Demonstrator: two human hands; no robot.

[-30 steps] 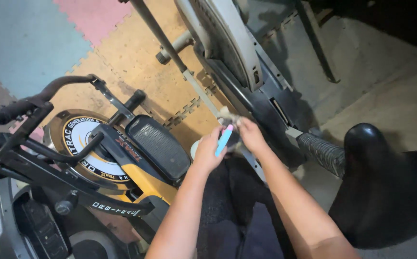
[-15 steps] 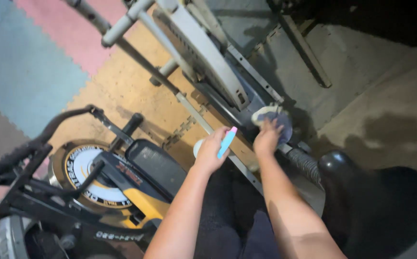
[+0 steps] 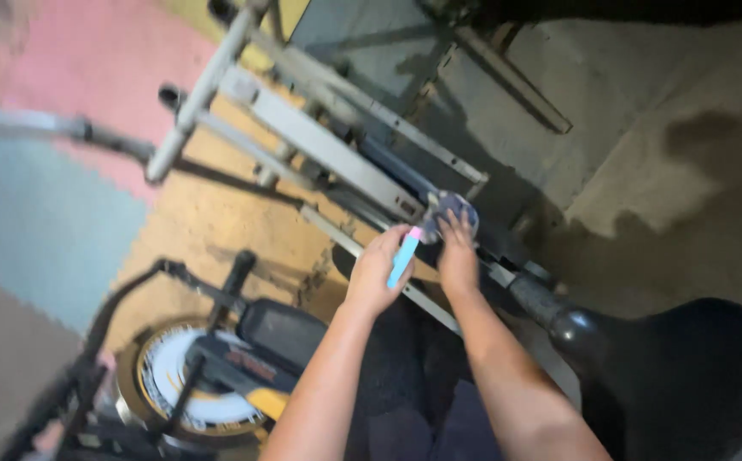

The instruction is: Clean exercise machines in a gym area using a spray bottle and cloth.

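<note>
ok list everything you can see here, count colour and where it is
light blue tool: one, light blue with a pink tip, in the left hand, centre
cloth: one, grey-blue, under the right hand's fingers on the frame
grey exercise frame: one, pale grey metal bars, upper centre
black and yellow exercise machine: one, with a white and gold wheel, lower left
black saddle: one, lower right
foam floor mats: several, pink, blue-grey and tan, left side
concrete floor: grey, upper right
left hand: one, closed around the tool
right hand: one, pressing the cloth
</note>
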